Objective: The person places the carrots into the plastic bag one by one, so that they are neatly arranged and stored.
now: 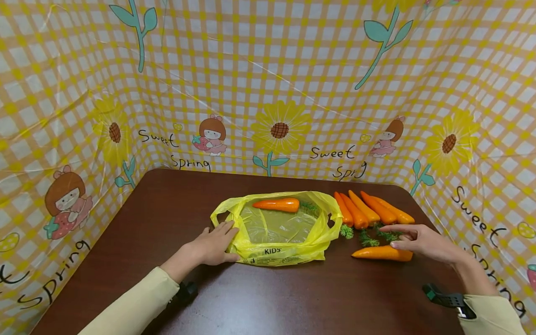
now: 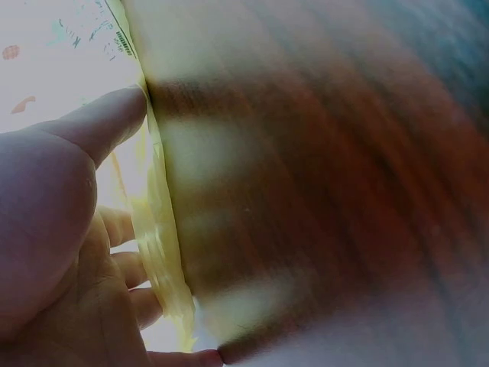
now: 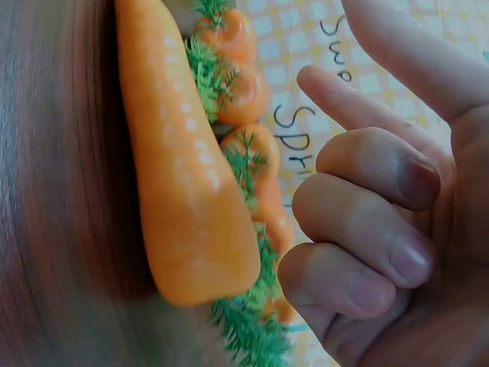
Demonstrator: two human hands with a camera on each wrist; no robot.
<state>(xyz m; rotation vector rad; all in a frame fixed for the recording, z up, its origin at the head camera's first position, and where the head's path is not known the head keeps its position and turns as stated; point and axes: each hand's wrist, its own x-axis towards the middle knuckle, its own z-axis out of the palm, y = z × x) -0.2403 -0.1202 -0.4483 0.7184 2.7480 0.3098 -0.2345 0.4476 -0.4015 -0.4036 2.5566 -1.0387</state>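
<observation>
**Loose carrot by the right fingers, thin bag under the left**

The right hand (image 1: 423,242) hovers just over a smooth orange plastic-looking carrot (image 1: 382,253) that lies alone on the dark brown wooden table (image 1: 268,298), its blunt end under the palm and its tapered tip pointing away toward the bag. In the right wrist view the index finger is stretched out while the other fingers (image 3: 359,229) are curled loosely, clamped on nothing; the carrot (image 3: 179,160) lies just beside them, apart from the fingertips. Just beyond the fingers lies a row of similar orange carrots with green frilly tops (image 1: 368,211).

The left hand (image 1: 215,244) rests flat with straight, slightly spread fingers on the near left edge of a crinkled yellow thin-film plastic bag (image 1: 278,230); the left wrist view shows the thumb (image 2: 107,122) against the bag's rim (image 2: 157,229). Inside the bag, beyond the left fingers, lies one more orange carrot (image 1: 276,204).

The loose carrot looks light, stiff and glossy, so it may slide under a pinch; its thick end, nearest the palm, probably offers the surest hold, with fingers wrapped round the widest part. The bag seems limp and slippery and would likely shift unless it is pinned at the rim.
</observation>
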